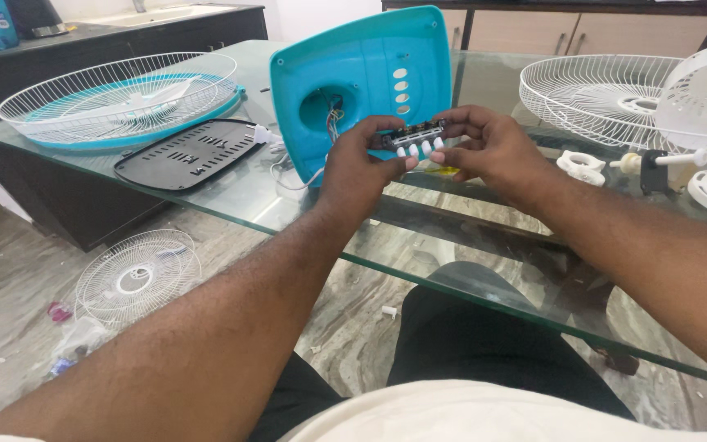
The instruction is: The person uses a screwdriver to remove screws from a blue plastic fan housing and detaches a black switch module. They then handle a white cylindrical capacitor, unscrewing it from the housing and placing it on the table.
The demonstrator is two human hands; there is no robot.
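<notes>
In the head camera's view, both hands met just above centre, over the near edge of the clear glass table (231, 196). Between them sat a small dark switch block with a row of white push-buttons (416, 139). The left hand (359, 168) was curled closed on the block's left end, thumb reaching underneath toward the buttons; the right hand (484, 147) pinched its right end between thumb and fingertips. Holding it by both ends kept the buttons facing up toward the eyes and left the middle clear to see.

Thin wires (333, 110) ran from the block toward a round opening in the teal plastic fan base cover (353, 74), propped upright at about 12 o'clock from the hands. The block hung close to that cover, probably because the wires allowed little slack.

At 9 o'clock lay a flat black slotted plate (190, 154), and beyond it, near 10 o'clock, a white wire fan guard with a teal rim (120, 98). At 3 o'clock rested another white wire guard (591, 94) and small white plastic parts (583, 166). A third wire guard (137, 277) lay on the marble floor at 8 o'clock.
</notes>
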